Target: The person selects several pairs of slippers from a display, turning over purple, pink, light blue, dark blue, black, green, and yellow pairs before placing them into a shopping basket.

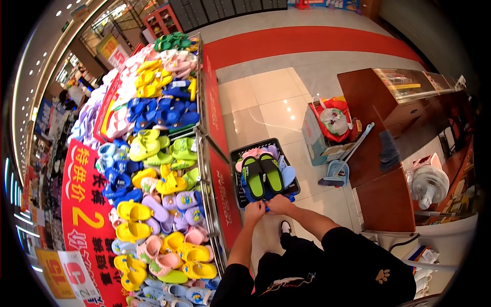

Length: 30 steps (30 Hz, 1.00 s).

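My left hand and my right hand are side by side at the near edge of a black basket. Both are closed on its blue handle, of which only a little shows between and beside them. Inside the basket lie black and green slides on top of pink, purple and blue footwear. The basket is low in front of me, beside the display stand.
At the left, a long stand holds heaps of coloured clogs behind a red sign. To the right are a box with a red bag, a blue dustpan and a wooden counter. Tiled floor stretches ahead.
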Each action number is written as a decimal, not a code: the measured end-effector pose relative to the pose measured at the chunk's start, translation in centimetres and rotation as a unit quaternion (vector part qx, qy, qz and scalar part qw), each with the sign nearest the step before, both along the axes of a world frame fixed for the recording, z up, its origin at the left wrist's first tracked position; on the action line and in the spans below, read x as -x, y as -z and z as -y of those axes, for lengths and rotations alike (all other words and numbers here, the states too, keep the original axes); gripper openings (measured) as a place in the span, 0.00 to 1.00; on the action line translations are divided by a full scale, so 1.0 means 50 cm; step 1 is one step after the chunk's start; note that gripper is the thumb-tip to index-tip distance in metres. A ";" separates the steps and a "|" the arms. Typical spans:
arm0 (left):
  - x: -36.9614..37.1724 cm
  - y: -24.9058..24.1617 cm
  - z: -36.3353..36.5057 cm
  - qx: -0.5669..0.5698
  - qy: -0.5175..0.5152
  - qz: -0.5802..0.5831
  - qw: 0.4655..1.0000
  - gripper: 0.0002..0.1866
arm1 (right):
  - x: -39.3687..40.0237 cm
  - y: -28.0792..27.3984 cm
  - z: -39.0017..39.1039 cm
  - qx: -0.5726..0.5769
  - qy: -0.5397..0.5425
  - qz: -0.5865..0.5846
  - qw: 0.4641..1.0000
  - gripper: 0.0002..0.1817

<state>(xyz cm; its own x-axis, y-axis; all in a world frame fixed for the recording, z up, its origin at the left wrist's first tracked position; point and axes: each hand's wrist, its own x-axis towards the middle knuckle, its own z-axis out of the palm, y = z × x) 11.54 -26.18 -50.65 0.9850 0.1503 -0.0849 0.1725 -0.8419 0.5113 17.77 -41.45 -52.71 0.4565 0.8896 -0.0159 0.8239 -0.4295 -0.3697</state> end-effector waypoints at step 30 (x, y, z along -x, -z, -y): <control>-0.341 0.034 -0.157 0.018 0.037 0.006 0.999 0.19 | -0.346 -0.011 -0.140 0.014 -0.010 0.023 1.000 0.22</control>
<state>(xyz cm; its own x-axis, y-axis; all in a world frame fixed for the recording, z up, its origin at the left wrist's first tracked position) 28.60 -18.35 -52.34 0.9943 0.0734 -0.0769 0.1035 -0.8334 0.5428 35.08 -34.43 -52.14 0.4402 0.8977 -0.0200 0.8480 -0.4230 -0.3195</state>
